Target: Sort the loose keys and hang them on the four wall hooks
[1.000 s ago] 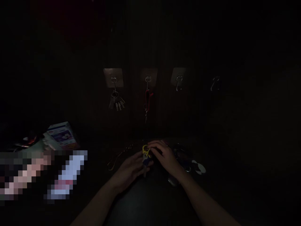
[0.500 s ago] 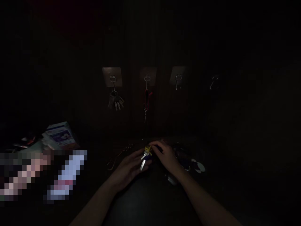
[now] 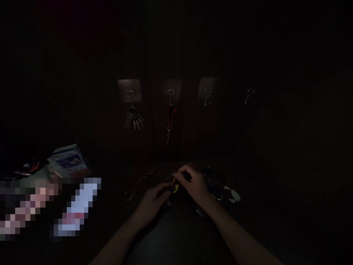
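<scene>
The scene is very dark. My right hand (image 3: pixel 194 183) pinches a thin tan loop or strap at the top of a small keychain (image 3: pixel 175 188), which looks dark blue with yellow on it. Below and to the left, the fingers of my left hand (image 3: pixel 154 198) close on the keychain's lower left side. Its keys do not show now. Ahead, a bunch of keys (image 3: pixel 135 119) hangs from the left wall hook (image 3: pixel 130 94). A red keychain (image 3: pixel 170 116) with a key hangs from the neighbouring hook (image 3: pixel 171 92).
Two more hooks, one at middle right (image 3: pixel 207 95) and one at far right (image 3: pixel 250 96), carry nothing visible. A beaded cord (image 3: pixel 135 186) lies left of my hands; a white tag (image 3: pixel 232 194) and dim items lie right. A printed box (image 3: pixel 72 160) stands left, beside blurred-out patches.
The silver keys that showed between my hands are out of sight. My left hand has closed in on the keychain, and the yellow part sits lower. My right hand now pinches the tan loop.
</scene>
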Demonstrator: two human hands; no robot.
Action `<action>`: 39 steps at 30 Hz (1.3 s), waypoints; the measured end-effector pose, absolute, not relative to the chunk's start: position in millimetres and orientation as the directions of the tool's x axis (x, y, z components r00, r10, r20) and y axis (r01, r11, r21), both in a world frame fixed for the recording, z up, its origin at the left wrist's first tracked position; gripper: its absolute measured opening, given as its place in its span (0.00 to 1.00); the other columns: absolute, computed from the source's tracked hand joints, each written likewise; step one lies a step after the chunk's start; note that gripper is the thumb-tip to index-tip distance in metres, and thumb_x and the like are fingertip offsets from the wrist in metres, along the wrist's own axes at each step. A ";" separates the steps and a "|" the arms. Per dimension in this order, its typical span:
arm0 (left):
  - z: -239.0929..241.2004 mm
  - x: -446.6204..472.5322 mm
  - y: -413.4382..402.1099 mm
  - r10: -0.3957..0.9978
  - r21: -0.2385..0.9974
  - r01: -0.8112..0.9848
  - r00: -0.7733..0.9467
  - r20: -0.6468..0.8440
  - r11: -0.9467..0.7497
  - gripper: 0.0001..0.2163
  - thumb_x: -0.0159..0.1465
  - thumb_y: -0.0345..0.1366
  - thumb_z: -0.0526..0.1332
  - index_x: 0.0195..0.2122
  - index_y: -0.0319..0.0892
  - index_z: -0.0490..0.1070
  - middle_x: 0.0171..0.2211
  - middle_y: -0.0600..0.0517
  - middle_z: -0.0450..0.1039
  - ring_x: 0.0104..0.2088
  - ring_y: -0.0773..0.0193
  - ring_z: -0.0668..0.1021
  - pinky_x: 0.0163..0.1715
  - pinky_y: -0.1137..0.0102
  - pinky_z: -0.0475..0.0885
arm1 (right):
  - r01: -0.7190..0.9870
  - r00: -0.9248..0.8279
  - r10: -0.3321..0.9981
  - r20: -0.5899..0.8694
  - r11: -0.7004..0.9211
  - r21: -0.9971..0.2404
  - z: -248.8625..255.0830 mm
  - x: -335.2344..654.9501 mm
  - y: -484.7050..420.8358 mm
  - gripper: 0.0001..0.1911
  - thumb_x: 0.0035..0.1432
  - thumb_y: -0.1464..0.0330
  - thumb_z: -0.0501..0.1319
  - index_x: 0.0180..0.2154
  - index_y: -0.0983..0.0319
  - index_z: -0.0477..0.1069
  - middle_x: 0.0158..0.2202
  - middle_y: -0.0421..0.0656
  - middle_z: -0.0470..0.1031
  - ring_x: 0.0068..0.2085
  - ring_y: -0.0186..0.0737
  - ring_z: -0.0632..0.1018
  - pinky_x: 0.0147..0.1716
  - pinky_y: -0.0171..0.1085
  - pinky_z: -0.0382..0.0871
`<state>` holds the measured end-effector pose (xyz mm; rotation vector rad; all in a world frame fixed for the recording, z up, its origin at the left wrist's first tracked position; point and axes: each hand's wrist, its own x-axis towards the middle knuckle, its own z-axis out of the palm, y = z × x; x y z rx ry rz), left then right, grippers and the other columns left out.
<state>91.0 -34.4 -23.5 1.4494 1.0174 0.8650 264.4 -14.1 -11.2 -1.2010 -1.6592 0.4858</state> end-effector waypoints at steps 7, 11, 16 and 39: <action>-23.2 91.2 -34.8 0.863 0.914 -0.214 0.455 -0.220 0.345 0.13 0.59 0.41 0.61 0.39 0.37 0.74 0.34 0.45 0.78 0.29 0.65 0.78 0.33 0.70 0.70 | 0.036 0.068 0.995 0.076 0.074 -0.997 -9.2 267.8 -4.5 0.11 0.47 0.59 0.63 0.25 0.61 0.70 0.23 0.37 0.72 0.28 0.36 0.73 0.30 0.34 0.65; -16.5 86.0 -35.2 0.799 0.834 -0.295 0.547 -0.252 0.465 0.15 0.58 0.34 0.62 0.46 0.37 0.72 0.46 0.40 0.74 0.38 0.62 0.79 0.41 0.67 0.70 | -0.139 0.039 0.996 -0.075 -0.069 -0.988 -10.1 269.4 -3.3 0.13 0.43 0.59 0.66 0.28 0.62 0.73 0.26 0.39 0.75 0.29 0.36 0.74 0.28 0.32 0.64; -15.0 83.5 -35.0 0.794 0.825 -0.309 0.555 -0.248 0.473 0.15 0.59 0.32 0.62 0.48 0.38 0.71 0.49 0.40 0.73 0.41 0.60 0.78 0.44 0.67 0.70 | -0.242 0.033 0.995 -0.094 -0.083 -0.967 -7.5 271.7 -4.9 0.15 0.42 0.61 0.68 0.33 0.61 0.74 0.27 0.38 0.75 0.29 0.34 0.75 0.25 0.30 0.61; -34.3 82.4 -17.8 0.978 0.987 -0.118 0.193 -0.083 0.107 0.14 0.56 0.42 0.62 0.38 0.39 0.72 0.29 0.51 0.76 0.29 0.65 0.76 0.35 0.69 0.69 | 0.563 -0.128 0.777 0.616 0.568 -0.600 93.8 264.9 5.3 0.05 0.52 0.70 0.59 0.30 0.58 0.73 0.33 0.39 0.73 0.30 0.32 0.73 0.29 0.32 0.66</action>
